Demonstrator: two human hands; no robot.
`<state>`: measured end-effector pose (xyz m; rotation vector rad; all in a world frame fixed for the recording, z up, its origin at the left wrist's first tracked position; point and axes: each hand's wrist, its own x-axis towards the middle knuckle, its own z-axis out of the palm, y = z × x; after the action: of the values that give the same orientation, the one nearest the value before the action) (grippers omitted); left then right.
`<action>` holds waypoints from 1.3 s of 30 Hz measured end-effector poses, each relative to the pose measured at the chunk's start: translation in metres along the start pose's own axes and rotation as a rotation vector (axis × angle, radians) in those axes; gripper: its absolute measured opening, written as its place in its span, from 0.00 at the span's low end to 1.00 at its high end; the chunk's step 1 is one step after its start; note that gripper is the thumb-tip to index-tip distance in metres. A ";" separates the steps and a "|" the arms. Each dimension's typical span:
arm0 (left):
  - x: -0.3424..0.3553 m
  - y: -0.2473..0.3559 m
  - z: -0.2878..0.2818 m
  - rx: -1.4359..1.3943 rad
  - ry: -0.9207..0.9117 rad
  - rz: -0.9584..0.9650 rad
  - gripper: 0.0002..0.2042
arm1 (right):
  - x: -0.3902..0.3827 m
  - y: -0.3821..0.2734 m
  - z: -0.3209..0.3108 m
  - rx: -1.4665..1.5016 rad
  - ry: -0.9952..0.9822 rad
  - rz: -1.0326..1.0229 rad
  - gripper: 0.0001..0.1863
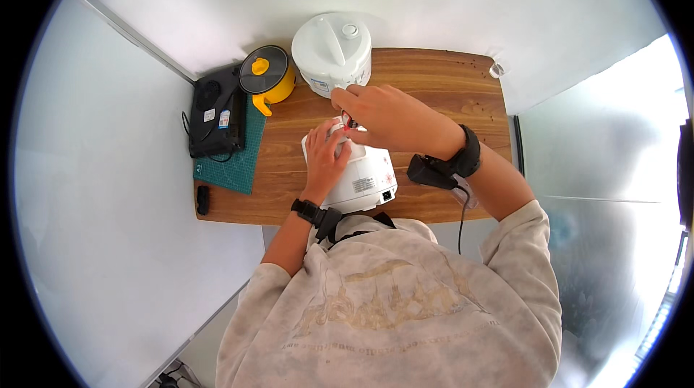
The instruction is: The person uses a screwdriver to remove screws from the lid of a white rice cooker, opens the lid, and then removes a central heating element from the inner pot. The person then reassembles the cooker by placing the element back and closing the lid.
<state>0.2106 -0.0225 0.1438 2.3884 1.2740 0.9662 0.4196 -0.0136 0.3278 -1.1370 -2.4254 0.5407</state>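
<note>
A white appliance (363, 172) with a power socket low on its near side, shaped like a rice cooker, stands at the table's near edge. My left hand (324, 153) lies on its top with the fingers spread. Above the far part of that top, my right hand (390, 119) is closed, its fingers bent downward. A small red-and-black thing (350, 122) shows at these fingers; its kind is too small to tell, and the hand partly hides it. Just beyond the right hand stands a round white lidded pot (332, 48) with a ridge-like handle.
A yellow pot (273, 88) with a dark lid stands at the back left. Beside it, a black boxy device (217, 117) with a cord rests partly on a green cutting mat (242, 167). A small black object (203, 200) lies at the left edge. A clear cup (497, 70) sits far right.
</note>
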 end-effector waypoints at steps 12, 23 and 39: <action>-0.004 0.003 0.000 0.012 0.004 -0.061 0.14 | -0.001 0.001 -0.002 0.157 0.009 0.045 0.16; 0.006 0.002 0.000 -0.001 -0.037 -0.071 0.25 | -0.003 0.008 0.015 -0.076 0.166 0.095 0.19; 0.001 -0.011 0.001 0.034 -0.029 -0.142 0.29 | 0.005 0.011 0.023 -0.276 0.249 -0.085 0.09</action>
<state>0.2048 -0.0154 0.1375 2.2914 1.4386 0.8719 0.4118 -0.0068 0.3034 -1.1252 -2.3627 0.0323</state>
